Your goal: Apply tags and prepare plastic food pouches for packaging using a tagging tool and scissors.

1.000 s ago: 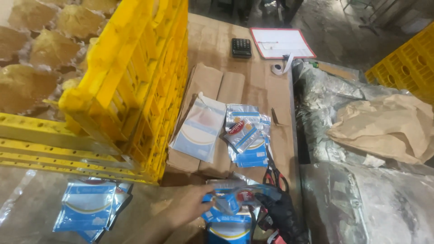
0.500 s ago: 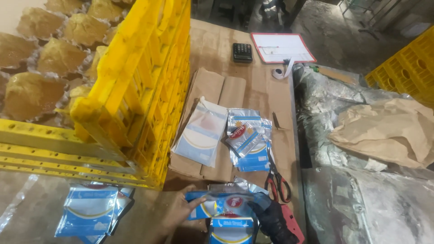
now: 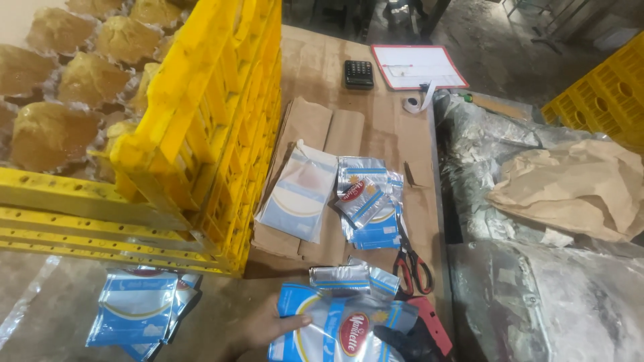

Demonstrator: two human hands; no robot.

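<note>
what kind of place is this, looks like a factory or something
Probably a small food packing workshop. Stacked yellow crates hold bagged brown lumps, blue-and-silver pouches lie on a cardboard-covered table, and a calculator and clipboard sit at the far end.

Yellow crates (image 3: 221,127), scissors (image 3: 412,261), calculator (image 3: 359,74), clipboard (image 3: 419,66).

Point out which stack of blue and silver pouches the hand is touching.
The stack at the bottom centre, under the left hand. The others lie untouched: one bottom left, two beside the scissors.
</note>
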